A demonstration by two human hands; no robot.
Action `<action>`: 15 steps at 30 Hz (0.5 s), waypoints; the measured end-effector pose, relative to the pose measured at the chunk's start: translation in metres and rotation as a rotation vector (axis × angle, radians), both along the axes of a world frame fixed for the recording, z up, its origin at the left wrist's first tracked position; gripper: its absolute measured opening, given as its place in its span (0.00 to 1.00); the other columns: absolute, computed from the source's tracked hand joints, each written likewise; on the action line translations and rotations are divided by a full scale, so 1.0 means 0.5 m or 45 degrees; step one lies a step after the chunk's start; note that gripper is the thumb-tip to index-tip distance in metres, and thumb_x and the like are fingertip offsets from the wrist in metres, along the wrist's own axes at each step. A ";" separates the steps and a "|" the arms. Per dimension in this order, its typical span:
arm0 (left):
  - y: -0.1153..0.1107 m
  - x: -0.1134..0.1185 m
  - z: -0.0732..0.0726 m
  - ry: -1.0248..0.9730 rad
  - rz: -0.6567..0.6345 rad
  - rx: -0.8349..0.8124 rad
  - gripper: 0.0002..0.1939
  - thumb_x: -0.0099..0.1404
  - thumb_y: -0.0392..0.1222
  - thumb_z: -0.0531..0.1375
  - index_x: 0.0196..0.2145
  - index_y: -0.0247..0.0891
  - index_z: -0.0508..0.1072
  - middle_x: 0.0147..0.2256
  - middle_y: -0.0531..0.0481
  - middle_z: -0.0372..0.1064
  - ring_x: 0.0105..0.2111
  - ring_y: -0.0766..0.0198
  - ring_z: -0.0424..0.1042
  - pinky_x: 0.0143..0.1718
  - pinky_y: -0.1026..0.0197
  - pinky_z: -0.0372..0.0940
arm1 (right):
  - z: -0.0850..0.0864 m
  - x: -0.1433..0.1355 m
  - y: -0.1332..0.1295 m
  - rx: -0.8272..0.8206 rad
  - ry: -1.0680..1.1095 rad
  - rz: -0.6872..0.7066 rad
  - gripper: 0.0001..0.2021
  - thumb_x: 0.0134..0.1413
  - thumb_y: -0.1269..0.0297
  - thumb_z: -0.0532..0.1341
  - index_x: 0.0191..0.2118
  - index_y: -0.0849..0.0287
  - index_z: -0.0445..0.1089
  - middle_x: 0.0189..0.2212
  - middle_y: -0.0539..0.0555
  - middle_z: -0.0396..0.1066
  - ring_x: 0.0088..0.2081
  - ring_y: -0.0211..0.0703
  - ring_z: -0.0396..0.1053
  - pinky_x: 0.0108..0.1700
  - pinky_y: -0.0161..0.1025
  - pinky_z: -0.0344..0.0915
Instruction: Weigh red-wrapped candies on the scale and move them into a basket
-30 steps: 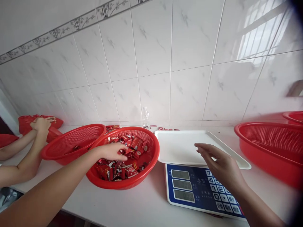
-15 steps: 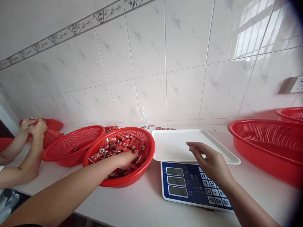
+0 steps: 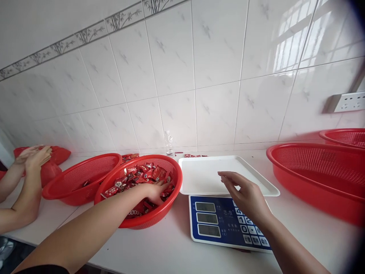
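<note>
My left hand (image 3: 156,193) reaches into a red plastic basket (image 3: 179,171) full of small red wrapped packets (image 3: 141,173). Its visible fingers are spread and touch the packets at the right side of the heap; some fingertips are hidden. Over the electronic scale (image 3: 205,238), my right hand (image 3: 243,192) hovers with thumb and fingertips pinched together, and nothing shows between them. The scale has a blue panel with displays and keys, partly covered by that hand. Behind the panel lies its white tray (image 3: 199,171), with no packets on it.
On the left stands another red basket (image 3: 68,175) with few packets. Beyond it, a co-worker's hands (image 3: 37,156) are at a red bag (image 3: 59,154). A clear bottle (image 3: 169,144) stands by the wall. Large red baskets (image 3: 308,186) fill the right side.
My left hand has shifted within the basket and its fingers have spread. My right hand keeps its pose over the scale. The whole view has moved slightly right.
</note>
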State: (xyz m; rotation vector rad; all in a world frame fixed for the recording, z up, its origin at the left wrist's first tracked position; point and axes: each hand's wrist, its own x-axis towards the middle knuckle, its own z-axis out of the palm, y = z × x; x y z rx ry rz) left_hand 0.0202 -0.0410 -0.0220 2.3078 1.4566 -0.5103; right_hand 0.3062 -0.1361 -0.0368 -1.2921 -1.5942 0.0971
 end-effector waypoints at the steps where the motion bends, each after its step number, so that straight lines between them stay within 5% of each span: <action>1: 0.003 0.008 -0.007 0.017 -0.041 -0.004 0.55 0.40 0.49 0.65 0.62 0.47 0.41 0.63 0.43 0.29 0.60 0.41 0.39 0.52 0.44 0.52 | 0.000 0.000 0.000 0.000 -0.002 0.000 0.13 0.55 0.57 0.52 0.38 0.56 0.69 0.36 0.54 0.73 0.32 0.40 0.70 0.27 0.34 0.66; 8: 0.024 0.028 0.003 0.014 -0.184 -0.040 0.35 0.43 0.47 0.63 0.51 0.42 0.63 0.53 0.41 0.59 0.47 0.45 0.64 0.42 0.51 0.63 | -0.001 0.000 -0.001 -0.018 -0.018 -0.002 0.13 0.55 0.57 0.51 0.39 0.55 0.69 0.36 0.54 0.73 0.31 0.39 0.69 0.27 0.34 0.65; 15: 0.016 0.005 0.018 0.010 -0.012 -0.014 0.45 0.39 0.48 0.65 0.56 0.46 0.57 0.56 0.41 0.54 0.50 0.44 0.61 0.45 0.51 0.60 | 0.003 0.000 -0.004 -0.027 -0.022 0.002 0.14 0.56 0.56 0.51 0.39 0.56 0.69 0.36 0.55 0.72 0.31 0.40 0.69 0.28 0.35 0.65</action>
